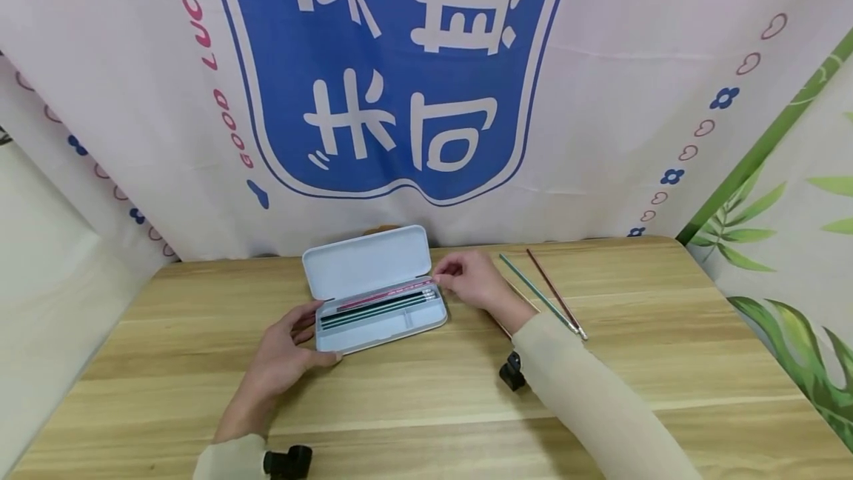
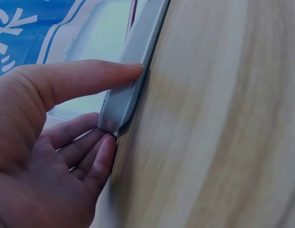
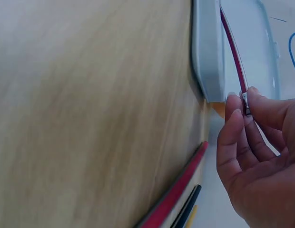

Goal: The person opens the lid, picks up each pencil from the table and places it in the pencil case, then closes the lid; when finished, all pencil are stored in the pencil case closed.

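A light blue pencil case lies on the table with its lid raised at the back. Dark green and black pencils lie inside it. My left hand holds the case's left end, thumb on the front wall and fingers at the side. At the right end, my right hand pinches a pinkish-red pencil by its eraser end between thumb and fingertips. This pencil's length lies over the rear of the case, behind the other pencils.
To the right on the wooden table lie a green pencil and a dark red pencil. A third, yellowish pencil is partly hidden by the right forearm. A printed cloth hangs behind the table's back edge.
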{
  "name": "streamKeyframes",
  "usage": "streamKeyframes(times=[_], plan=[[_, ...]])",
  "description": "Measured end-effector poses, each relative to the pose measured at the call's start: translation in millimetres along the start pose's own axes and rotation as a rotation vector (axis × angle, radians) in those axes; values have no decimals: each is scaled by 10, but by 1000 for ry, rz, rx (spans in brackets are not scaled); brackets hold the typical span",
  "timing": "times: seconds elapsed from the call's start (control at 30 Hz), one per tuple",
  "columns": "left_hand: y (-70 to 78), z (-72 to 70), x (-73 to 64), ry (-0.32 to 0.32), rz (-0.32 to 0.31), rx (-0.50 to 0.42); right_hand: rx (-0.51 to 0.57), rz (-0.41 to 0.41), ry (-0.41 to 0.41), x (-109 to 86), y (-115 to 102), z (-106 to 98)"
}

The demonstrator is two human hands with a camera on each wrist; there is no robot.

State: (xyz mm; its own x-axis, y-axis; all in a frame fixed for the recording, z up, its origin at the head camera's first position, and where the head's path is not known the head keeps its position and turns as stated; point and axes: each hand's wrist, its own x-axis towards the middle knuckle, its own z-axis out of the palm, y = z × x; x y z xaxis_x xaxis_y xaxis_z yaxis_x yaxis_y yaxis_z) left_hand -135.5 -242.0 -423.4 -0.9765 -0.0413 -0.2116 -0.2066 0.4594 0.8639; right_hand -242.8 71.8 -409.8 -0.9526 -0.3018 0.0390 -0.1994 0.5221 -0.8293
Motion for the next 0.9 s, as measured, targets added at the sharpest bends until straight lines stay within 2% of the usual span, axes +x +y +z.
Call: streamKeyframes(times=[0.27, 0.5, 0.9], plan=[[7, 3, -4, 3, -1, -6, -95, -4, 2, 83, 16, 107], [-7, -2, 8, 3, 0, -5, -88, -9, -2, 124, 22, 182], [-16, -4, 8, 9, -2, -14, -164, -12, -23, 159, -1, 274]])
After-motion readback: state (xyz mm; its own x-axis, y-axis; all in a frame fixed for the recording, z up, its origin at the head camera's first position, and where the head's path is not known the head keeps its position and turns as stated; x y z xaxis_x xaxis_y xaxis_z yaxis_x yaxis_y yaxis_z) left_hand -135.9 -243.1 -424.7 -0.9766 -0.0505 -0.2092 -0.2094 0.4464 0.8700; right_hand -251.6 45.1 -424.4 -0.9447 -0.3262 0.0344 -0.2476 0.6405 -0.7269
